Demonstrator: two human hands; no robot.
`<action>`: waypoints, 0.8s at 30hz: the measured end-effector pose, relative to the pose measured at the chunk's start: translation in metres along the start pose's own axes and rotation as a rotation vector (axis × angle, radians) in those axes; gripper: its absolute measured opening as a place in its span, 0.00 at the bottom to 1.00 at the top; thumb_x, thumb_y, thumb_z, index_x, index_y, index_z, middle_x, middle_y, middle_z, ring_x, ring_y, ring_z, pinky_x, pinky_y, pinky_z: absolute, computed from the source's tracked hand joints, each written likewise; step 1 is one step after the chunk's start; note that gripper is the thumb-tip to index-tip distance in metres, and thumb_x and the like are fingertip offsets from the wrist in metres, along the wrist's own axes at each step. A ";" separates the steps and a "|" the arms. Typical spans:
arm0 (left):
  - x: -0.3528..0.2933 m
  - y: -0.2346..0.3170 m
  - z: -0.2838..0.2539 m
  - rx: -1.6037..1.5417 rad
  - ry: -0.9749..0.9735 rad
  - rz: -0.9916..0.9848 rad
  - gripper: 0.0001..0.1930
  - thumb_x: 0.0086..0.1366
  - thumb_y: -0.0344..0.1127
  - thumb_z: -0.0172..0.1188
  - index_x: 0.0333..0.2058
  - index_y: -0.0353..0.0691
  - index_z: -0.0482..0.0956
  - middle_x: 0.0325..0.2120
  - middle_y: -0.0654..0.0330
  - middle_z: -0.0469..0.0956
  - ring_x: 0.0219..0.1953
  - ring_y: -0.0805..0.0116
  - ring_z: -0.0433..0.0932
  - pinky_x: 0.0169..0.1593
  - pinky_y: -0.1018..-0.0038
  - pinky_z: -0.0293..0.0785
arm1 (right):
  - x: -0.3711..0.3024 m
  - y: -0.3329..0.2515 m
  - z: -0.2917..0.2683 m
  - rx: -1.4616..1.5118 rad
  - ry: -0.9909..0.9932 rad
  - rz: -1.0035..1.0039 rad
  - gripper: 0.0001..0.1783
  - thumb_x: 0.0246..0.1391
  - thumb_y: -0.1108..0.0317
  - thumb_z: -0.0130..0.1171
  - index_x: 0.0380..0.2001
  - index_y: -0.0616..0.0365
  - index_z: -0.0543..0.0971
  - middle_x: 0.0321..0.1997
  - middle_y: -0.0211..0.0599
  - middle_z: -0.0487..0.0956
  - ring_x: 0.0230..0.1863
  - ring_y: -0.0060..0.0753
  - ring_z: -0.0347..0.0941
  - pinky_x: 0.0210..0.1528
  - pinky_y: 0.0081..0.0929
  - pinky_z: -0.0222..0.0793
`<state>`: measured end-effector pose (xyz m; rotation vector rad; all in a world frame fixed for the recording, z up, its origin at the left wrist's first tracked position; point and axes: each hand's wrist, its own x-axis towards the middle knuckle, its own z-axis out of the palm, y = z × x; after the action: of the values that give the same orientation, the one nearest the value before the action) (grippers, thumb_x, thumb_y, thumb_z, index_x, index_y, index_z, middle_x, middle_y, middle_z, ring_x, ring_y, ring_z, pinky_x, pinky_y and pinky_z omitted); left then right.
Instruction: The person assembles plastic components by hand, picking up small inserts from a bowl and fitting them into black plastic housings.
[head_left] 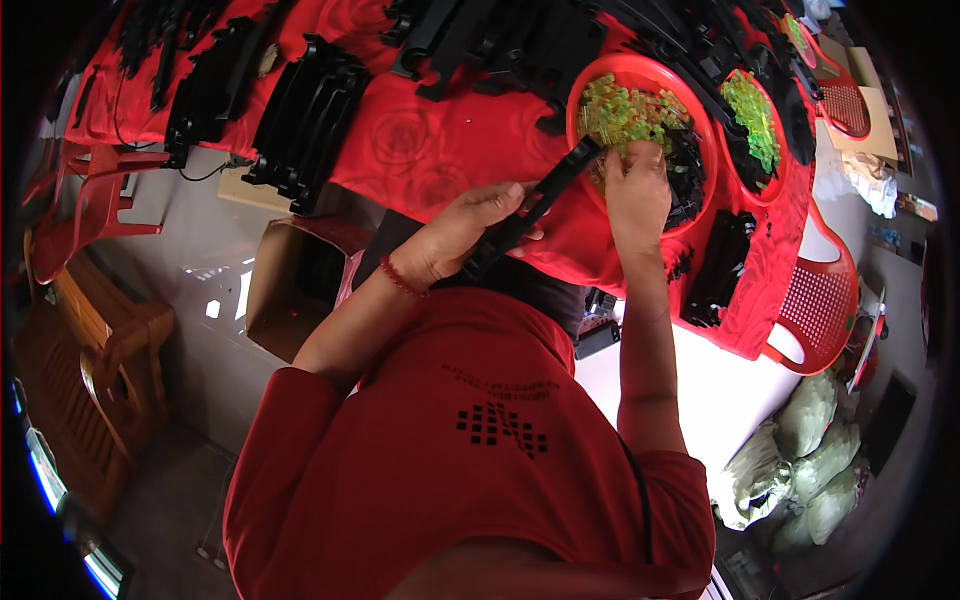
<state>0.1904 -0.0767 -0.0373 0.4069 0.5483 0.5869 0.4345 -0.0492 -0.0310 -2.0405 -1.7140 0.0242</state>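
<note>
A long black plastic part [545,194] lies slantwise in my left hand [466,228], whose thumb and fingers are closed round it. Its upper end reaches to the near rim of a red basin [574,120]. Inside that basin, small yellow-green translucent pieces [622,108] fill the far left side, and small black pieces [686,175] fill the right. My right hand [637,190] dips into the basin where the two kinds meet. Its fingers are bent and pressed together among the pieces; whatever they pinch is hidden.
A stack of long black parts [312,115] rests at the left of the red tablecloth [400,140]. More black parts [490,45] lie along the back. Right of the basin stands a second red basin [777,185] with green pieces. Below the table are a cardboard box [285,270] and a red chair [825,300].
</note>
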 end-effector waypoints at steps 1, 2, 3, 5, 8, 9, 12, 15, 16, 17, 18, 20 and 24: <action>0.001 -0.001 -0.001 -0.051 -0.001 -0.005 0.21 0.74 0.38 0.50 0.59 0.32 0.67 0.49 0.54 0.76 0.46 0.61 0.81 0.47 0.68 0.82 | 0.000 0.000 0.002 0.014 -0.005 0.010 0.16 0.55 0.63 0.63 0.41 0.59 0.71 0.38 0.51 0.78 0.37 0.55 0.78 0.38 0.47 0.75; 0.002 -0.002 -0.001 -0.103 -0.001 -0.011 0.22 0.75 0.40 0.48 0.60 0.32 0.66 0.51 0.53 0.76 0.47 0.59 0.81 0.47 0.68 0.81 | 0.000 0.000 0.003 0.028 -0.011 0.020 0.16 0.55 0.64 0.62 0.41 0.59 0.71 0.38 0.52 0.78 0.38 0.56 0.78 0.38 0.49 0.74; 0.002 -0.002 0.000 -0.105 0.003 -0.011 0.22 0.75 0.40 0.48 0.60 0.32 0.66 0.51 0.53 0.76 0.47 0.59 0.81 0.47 0.68 0.81 | 0.000 0.002 0.004 0.030 -0.016 0.019 0.16 0.55 0.64 0.62 0.41 0.59 0.71 0.38 0.52 0.78 0.38 0.56 0.78 0.38 0.49 0.74; 0.001 -0.001 0.002 -0.070 -0.012 0.010 0.27 0.74 0.43 0.50 0.64 0.32 0.62 0.55 0.50 0.74 0.50 0.59 0.79 0.48 0.68 0.79 | 0.002 0.004 0.006 0.058 0.075 -0.007 0.14 0.55 0.67 0.62 0.41 0.61 0.72 0.36 0.49 0.78 0.33 0.48 0.78 0.35 0.42 0.75; 0.003 -0.005 0.000 -0.054 -0.018 0.072 0.28 0.73 0.44 0.51 0.65 0.32 0.62 0.56 0.50 0.74 0.55 0.58 0.77 0.50 0.67 0.79 | 0.002 -0.020 -0.018 0.430 0.116 0.075 0.12 0.57 0.71 0.62 0.41 0.62 0.74 0.33 0.40 0.78 0.28 0.30 0.75 0.30 0.28 0.72; 0.005 -0.006 0.002 -0.056 -0.017 0.069 0.28 0.73 0.44 0.51 0.65 0.32 0.62 0.56 0.50 0.74 0.55 0.58 0.77 0.50 0.67 0.79 | 0.000 -0.021 -0.023 0.796 0.029 0.199 0.09 0.59 0.72 0.62 0.41 0.63 0.76 0.32 0.32 0.77 0.26 0.15 0.69 0.26 0.16 0.66; 0.005 -0.006 0.004 -0.078 0.007 0.075 0.23 0.74 0.38 0.49 0.63 0.30 0.64 0.54 0.50 0.74 0.55 0.57 0.77 0.53 0.68 0.78 | -0.010 -0.053 -0.052 1.050 -0.256 0.302 0.08 0.62 0.71 0.60 0.42 0.62 0.77 0.30 0.26 0.78 0.25 0.11 0.67 0.25 0.12 0.62; 0.005 -0.006 0.003 -0.086 -0.001 0.067 0.23 0.74 0.36 0.49 0.63 0.30 0.64 0.55 0.50 0.74 0.56 0.58 0.76 0.56 0.67 0.76 | -0.024 -0.065 -0.046 0.928 -0.287 0.199 0.07 0.61 0.72 0.60 0.42 0.60 0.78 0.32 0.25 0.78 0.26 0.11 0.66 0.25 0.13 0.62; 0.004 -0.005 0.004 -0.118 -0.006 0.067 0.23 0.74 0.36 0.50 0.63 0.30 0.64 0.55 0.51 0.74 0.56 0.59 0.76 0.56 0.67 0.75 | -0.029 -0.066 -0.042 0.847 -0.266 0.119 0.07 0.62 0.72 0.60 0.43 0.59 0.79 0.32 0.24 0.78 0.26 0.11 0.66 0.25 0.13 0.62; 0.004 -0.005 0.004 -0.149 -0.010 0.067 0.23 0.73 0.35 0.50 0.63 0.30 0.64 0.55 0.51 0.74 0.56 0.59 0.76 0.57 0.66 0.74 | -0.031 -0.066 -0.036 0.776 -0.199 0.051 0.05 0.57 0.75 0.63 0.37 0.59 0.80 0.31 0.30 0.76 0.26 0.19 0.69 0.28 0.21 0.66; 0.004 -0.006 0.003 -0.151 -0.006 0.067 0.23 0.73 0.35 0.50 0.63 0.30 0.64 0.55 0.51 0.74 0.56 0.59 0.76 0.57 0.66 0.74 | -0.032 -0.069 -0.035 0.777 -0.203 0.051 0.05 0.57 0.75 0.63 0.37 0.59 0.80 0.31 0.30 0.76 0.26 0.19 0.69 0.28 0.21 0.66; 0.004 -0.009 0.002 -0.139 -0.011 0.098 0.24 0.73 0.36 0.52 0.62 0.31 0.65 0.54 0.53 0.75 0.56 0.61 0.76 0.58 0.66 0.73 | -0.033 -0.074 -0.035 0.639 -0.125 -0.137 0.06 0.54 0.77 0.64 0.36 0.59 0.80 0.30 0.34 0.75 0.28 0.27 0.70 0.31 0.24 0.66; 0.004 -0.009 0.002 -0.098 -0.050 0.118 0.24 0.72 0.38 0.53 0.62 0.31 0.66 0.54 0.55 0.75 0.54 0.63 0.77 0.58 0.67 0.73 | -0.039 -0.073 -0.028 0.581 -0.068 -0.197 0.06 0.52 0.77 0.65 0.35 0.60 0.81 0.30 0.36 0.74 0.30 0.35 0.72 0.33 0.30 0.67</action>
<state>0.1982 -0.0816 -0.0424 0.3612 0.4478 0.7122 0.3668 -0.0871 0.0090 -1.4564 -1.6887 0.4752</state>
